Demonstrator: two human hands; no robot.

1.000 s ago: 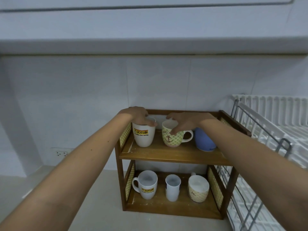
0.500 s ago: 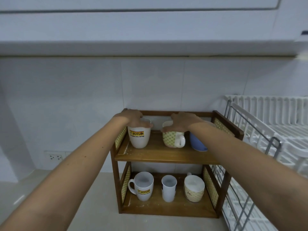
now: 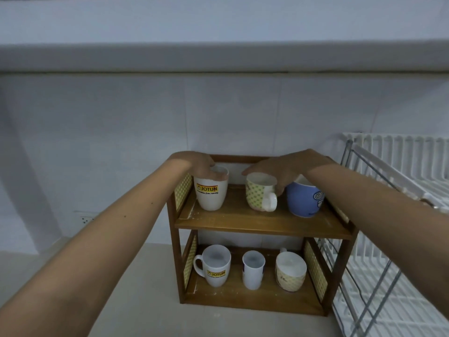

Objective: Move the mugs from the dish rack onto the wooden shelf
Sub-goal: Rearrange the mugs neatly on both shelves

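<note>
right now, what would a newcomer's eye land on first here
Two bare arms reach in to the top tier of the wooden shelf: the left hand grips the rim of a white JOTUN mug, and the right hand holds a green-patterned mug beside a blue mug. Three more mugs stand on the lower tier, and a white dish rack sits at the right.

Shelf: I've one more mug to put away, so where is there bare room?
Bare board on the top shelf in front of the mugs. Both rows are crowded, three mugs each; narrow gaps only. Open counter left of the shelf.
</note>
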